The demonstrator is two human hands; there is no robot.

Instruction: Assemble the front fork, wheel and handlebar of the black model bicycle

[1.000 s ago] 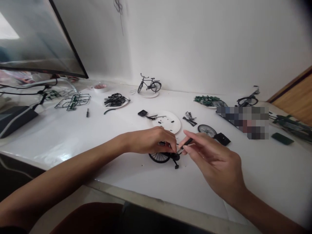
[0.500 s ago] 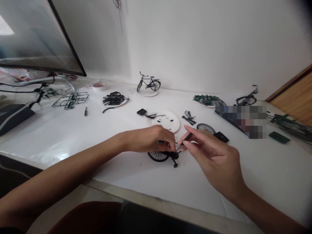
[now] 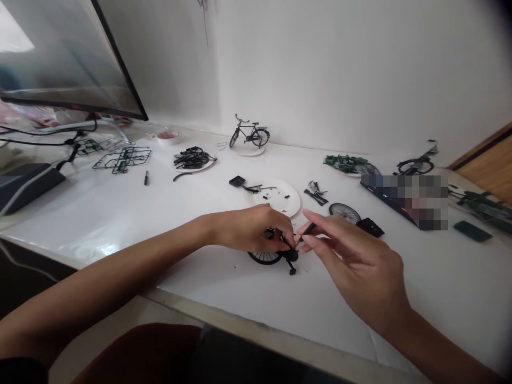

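Note:
A partly built model bicycle (image 3: 264,257) lies on the white table near its front edge, its spoked wheel to the left and a pedal pointing toward me. My left hand (image 3: 262,228) is closed on its frame from above, and the fingers cover much of it. Between the thumb and fingers of my right hand (image 3: 356,256) is a small black-handled screwdriver (image 3: 309,229), tilted, with its shaft reaching down to the frame beside my left fingertips. The exact spot where its tip meets the model is hidden.
Behind my hands is a white plate (image 3: 295,200) with small black parts. A loose wheel (image 3: 344,213) and a black flat piece (image 3: 370,228) lie to the right. Farther back stand a finished model bicycle (image 3: 250,133), plates of black parts (image 3: 193,158) and green parts (image 3: 346,162).
The whole view has shifted slightly, so things appear a little farther right. Both hands keep their holds on the model bicycle and the screwdriver.

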